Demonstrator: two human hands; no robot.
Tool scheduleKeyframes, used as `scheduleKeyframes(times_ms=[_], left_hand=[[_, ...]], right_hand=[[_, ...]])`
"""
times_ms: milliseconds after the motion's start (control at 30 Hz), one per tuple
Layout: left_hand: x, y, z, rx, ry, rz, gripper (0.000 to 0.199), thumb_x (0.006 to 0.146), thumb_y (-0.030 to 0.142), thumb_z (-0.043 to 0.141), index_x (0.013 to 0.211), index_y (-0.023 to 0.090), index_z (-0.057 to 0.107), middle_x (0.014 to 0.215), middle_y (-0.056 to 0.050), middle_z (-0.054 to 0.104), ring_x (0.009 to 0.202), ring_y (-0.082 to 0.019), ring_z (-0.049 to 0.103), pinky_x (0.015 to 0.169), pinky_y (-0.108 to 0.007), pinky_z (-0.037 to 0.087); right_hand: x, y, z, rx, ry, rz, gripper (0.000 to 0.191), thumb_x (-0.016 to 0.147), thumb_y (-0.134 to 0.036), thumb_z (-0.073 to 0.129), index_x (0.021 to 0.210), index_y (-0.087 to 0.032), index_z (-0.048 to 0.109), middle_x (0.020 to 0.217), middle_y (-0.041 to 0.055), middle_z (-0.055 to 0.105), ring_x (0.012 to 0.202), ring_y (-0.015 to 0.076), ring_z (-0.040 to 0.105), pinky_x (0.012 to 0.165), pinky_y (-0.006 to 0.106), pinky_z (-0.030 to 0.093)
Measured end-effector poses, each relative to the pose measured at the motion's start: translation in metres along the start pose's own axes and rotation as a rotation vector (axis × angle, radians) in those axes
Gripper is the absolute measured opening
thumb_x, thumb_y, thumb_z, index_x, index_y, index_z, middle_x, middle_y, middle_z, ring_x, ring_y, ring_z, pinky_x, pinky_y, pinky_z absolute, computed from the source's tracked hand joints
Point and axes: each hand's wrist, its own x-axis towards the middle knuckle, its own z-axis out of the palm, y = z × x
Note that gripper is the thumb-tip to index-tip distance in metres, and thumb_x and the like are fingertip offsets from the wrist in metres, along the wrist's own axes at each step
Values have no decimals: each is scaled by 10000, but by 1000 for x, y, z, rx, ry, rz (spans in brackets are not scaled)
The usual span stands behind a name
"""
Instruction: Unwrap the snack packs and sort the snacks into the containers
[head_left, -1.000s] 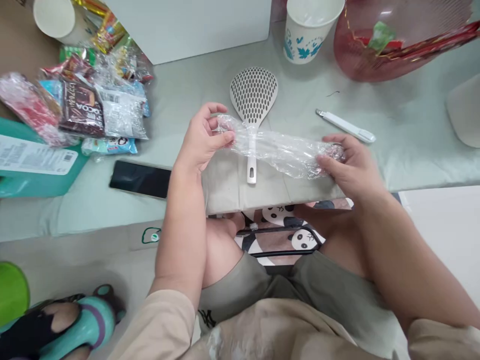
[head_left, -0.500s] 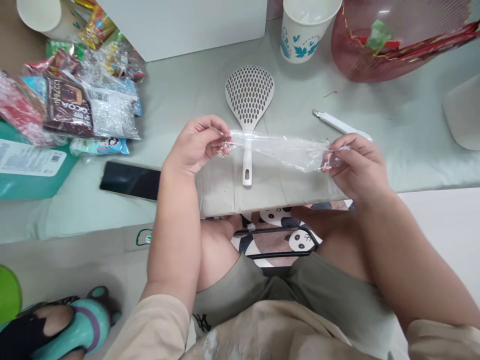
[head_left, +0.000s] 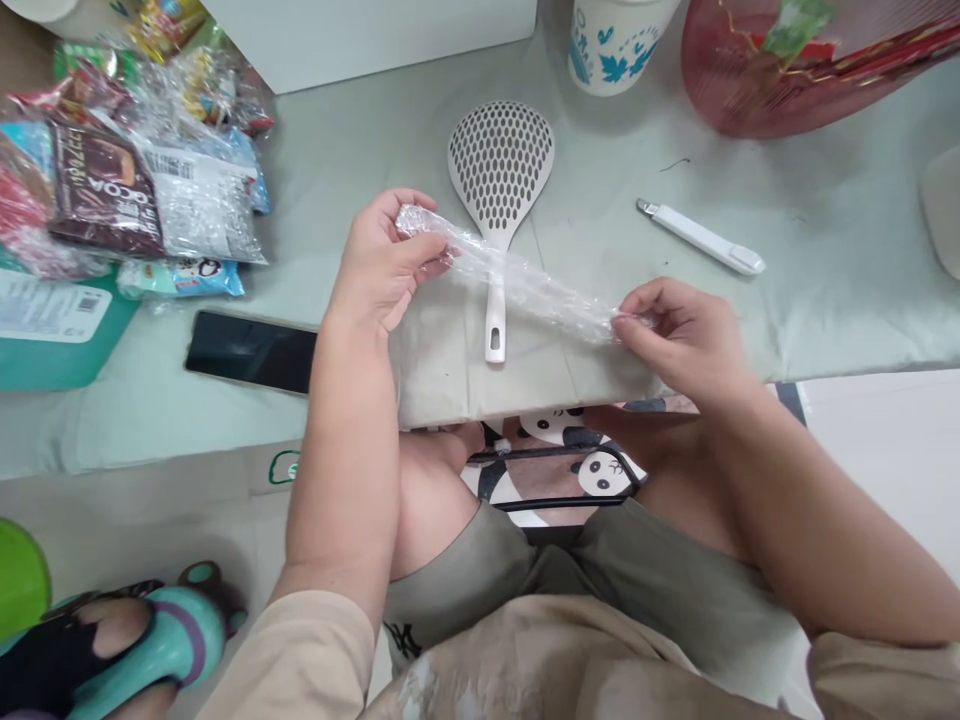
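A crumpled clear plastic wrapper is stretched between my two hands, slanting down to the right. My left hand pinches its left end between thumb and fingers. At the lower right end, my right hand grips it with closed fingertips. Under the wrapper lies a grey-white slotted skimmer, flat on the table, its head away from me and its handle toward me. The wrapper crosses over the upper handle and hides part of it. A white utility knife rests on the cloth beyond my right hand.
A black phone lies left of my forearm. Snack packets pile up at the left beside a green package. Along the back stand a white box, a paper cup and a red translucent bowl.
The wrapper has gone from nearly level and spread to a narrower, slanted strip. My left hand has risen slightly, and my right hand has moved left. The view has shifted a little.
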Motion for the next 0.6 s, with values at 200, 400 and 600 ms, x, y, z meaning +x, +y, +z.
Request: scheduleKeyframes(times_ms=[200, 400, 600], left_hand=[[-3, 3, -3, 30, -78, -126, 274, 819, 258, 779, 907, 228, 522, 775, 50, 673, 756, -108, 680, 638, -228, 516], [-6, 9, 0, 2, -17, -142, 211, 819, 265, 767, 874, 221, 568, 735, 41, 691, 728, -97, 682, 591, -201, 520], [-4, 4, -6, 46, -26, -88, 340, 786, 495, 801, 862, 238, 592, 769, -11, 685, 952, -208, 716, 699, -315, 584]], right_hand=[[1, 6, 5, 283, 25, 9, 171, 891, -288, 723, 868, -266, 555, 681, -21, 679, 563, 143, 653, 523, 280, 511], [2, 7, 3, 435, 98, -52, 123, 903, -340, 732, 850, -231, 710, 763, -9, 704, 666, 113, 672, 665, 277, 592], [-3, 8, 2, 362, 97, -72, 202, 969, -443, 666, 927, -249, 703, 672, -20, 672, 616, 128, 662, 639, 293, 575]])
